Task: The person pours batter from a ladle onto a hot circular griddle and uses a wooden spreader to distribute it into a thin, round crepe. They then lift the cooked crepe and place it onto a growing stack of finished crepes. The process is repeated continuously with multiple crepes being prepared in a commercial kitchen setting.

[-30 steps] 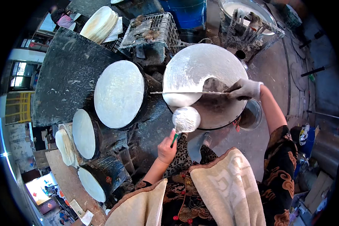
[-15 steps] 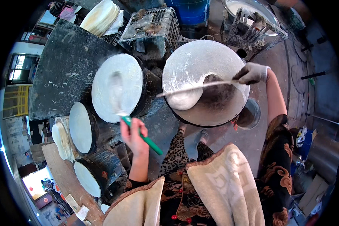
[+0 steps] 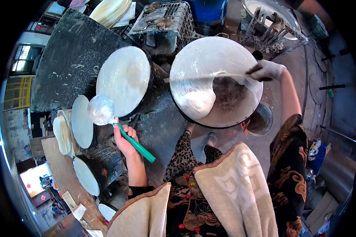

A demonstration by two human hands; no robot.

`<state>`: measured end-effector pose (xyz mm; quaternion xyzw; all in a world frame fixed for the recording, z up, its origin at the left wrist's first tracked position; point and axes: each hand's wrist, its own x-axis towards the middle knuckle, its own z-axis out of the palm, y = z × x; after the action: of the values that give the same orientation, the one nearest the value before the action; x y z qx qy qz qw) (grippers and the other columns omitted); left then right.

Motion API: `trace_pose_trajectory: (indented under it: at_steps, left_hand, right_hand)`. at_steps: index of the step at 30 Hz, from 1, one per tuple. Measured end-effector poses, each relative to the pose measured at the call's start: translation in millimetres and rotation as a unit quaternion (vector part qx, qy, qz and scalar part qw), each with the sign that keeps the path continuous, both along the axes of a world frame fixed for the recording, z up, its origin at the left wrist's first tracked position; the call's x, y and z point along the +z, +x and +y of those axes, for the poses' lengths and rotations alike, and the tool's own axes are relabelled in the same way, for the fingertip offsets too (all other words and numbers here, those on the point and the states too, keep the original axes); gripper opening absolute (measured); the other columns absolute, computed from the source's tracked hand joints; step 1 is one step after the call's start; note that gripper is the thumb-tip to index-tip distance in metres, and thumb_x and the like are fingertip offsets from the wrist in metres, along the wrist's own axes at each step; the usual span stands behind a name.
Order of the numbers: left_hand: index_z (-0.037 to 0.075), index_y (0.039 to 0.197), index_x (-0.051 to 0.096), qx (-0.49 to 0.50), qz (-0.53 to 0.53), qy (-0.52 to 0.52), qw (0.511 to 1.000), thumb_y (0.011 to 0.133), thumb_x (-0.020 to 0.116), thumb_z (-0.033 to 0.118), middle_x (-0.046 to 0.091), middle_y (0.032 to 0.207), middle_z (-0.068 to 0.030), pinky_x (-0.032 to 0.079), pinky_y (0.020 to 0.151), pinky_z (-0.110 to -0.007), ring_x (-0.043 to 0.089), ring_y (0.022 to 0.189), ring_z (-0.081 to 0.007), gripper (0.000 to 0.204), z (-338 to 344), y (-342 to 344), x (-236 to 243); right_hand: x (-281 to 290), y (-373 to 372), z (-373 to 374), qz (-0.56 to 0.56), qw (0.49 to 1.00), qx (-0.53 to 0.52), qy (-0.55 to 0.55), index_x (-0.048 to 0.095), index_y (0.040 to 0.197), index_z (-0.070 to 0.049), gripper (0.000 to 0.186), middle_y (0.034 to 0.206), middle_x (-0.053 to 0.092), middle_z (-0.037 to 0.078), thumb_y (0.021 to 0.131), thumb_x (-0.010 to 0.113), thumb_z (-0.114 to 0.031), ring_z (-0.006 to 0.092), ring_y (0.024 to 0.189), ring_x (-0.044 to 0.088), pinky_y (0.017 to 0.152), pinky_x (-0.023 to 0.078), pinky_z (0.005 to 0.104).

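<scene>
My left hand (image 3: 125,136) grips the green handle of a scraper-like tool (image 3: 133,143). Its round, shiny, whitish head overlaps the edge of a round, pale-coated griddle (image 3: 120,79); I cannot tell whether it touches the surface. On the right, my gloved right hand (image 3: 268,71) is closed on the end of a long, thin flat stick (image 3: 205,77). That stick is motion-blurred and spans a larger round griddle (image 3: 241,112). A thick white lump of dough or batter (image 3: 199,103) sits on this griddle, beside a dark brown bare patch (image 3: 228,93).
More round griddles (image 3: 83,122) (image 3: 86,175) line the left side. Stacks of thin pale rounds (image 3: 110,12) (image 3: 62,134) lie nearby. A crusted crate (image 3: 162,23), a blue barrel (image 3: 209,10) and a basin (image 3: 283,15) stand behind. A bucket (image 3: 262,118) sits beside the large griddle.
My left hand has moved left and nearer me, bringing the round tool head off the middle of the smaller griddle. In my right hand the stick has swung farther away from the white lump.
</scene>
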<state>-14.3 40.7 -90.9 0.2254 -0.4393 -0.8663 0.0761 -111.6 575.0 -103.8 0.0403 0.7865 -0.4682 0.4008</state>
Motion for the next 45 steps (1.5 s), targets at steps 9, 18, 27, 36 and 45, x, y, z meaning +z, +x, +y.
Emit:
trace_pose_trajectory:
  at_steps: [9, 18, 27, 36, 45]
  left_hand:
    - [0.007, 0.124, 0.046, -0.040, -0.006, 0.062, 0.997, 0.098, 0.043, 0.026, 0.038, 0.061, 0.0026, 0.031, 0.036, -0.019, 0.034, 0.045, -0.0048, 0.032, 10.2, -0.7, 13.1]
    - [0.005, 0.121, 0.048, -0.097, 0.005, 0.079, 0.992, 0.097, 0.046, 0.022, 0.039, 0.061, 0.0016, 0.036, 0.038, -0.020, 0.037, 0.046, -0.0057, 0.029, -20.5, -14.6, 28.1]
    - [0.005, 0.123, 0.046, -0.221, 0.033, 0.124, 0.967, 0.099, 0.040, 0.022, 0.038, 0.058, 0.0015, 0.035, 0.036, -0.021, 0.036, 0.042, -0.0063, 0.030, -57.1, -4.0, 48.0]
    - [0.009, 0.129, 0.043, -0.213, 0.033, 0.066, 0.974, 0.099, 0.041, 0.022, 0.033, 0.055, 0.0037, 0.030, 0.033, -0.020, 0.031, 0.040, -0.0042, 0.033, -73.7, 13.0, 76.9]
    - [0.010, 0.133, 0.040, -0.276, 0.043, 0.081, 0.957, 0.099, 0.040, 0.023, 0.034, 0.054, 0.0043, 0.030, 0.033, -0.020, 0.031, 0.039, -0.0039, 0.036, -57.4, 10.0, 80.8]
  right_hand:
    - [36.5, 86.0, 22.6, -0.041, 0.982, 0.082, 0.163, 0.067, 0.104, -0.007, 0.038, 0.077, 0.064, -0.001, 0.071, 0.073, -0.024, 0.0088, 0.063, 0.055, 0.057, 0.046, 0.0253]
    - [-2.7, 273.2, -143.0, -0.071, 0.927, -0.352, -0.114, 0.058, 0.107, -0.003, 0.034, 0.068, 0.056, 0.000, 0.080, 0.067, -0.023, 0.0092, 0.053, 0.052, 0.046, 0.042, 0.0245]
    - [-52.7, 205.0, -327.6, 0.138, 0.896, -0.333, 0.257, 0.051, 0.105, -0.007, 0.031, 0.087, 0.063, 0.025, 0.090, 0.042, -0.032, 0.0408, 0.086, 0.061, 0.078, 0.047, 0.0499]
    - [-66.5, 230.4, -259.5, 0.219, 0.824, -0.413, 0.321, 0.056, 0.106, -0.006, 0.035, 0.092, 0.062, 0.026, 0.088, 0.046, -0.034, 0.0418, 0.089, 0.060, 0.081, 0.046, 0.0484]
    - [-58.2, 233.4, -274.9, 0.118, 0.841, -0.398, 0.348, 0.055, 0.109, -0.007, 0.034, 0.095, 0.063, 0.024, 0.090, 0.045, -0.033, 0.0416, 0.091, 0.060, 0.081, 0.046, 0.0489]
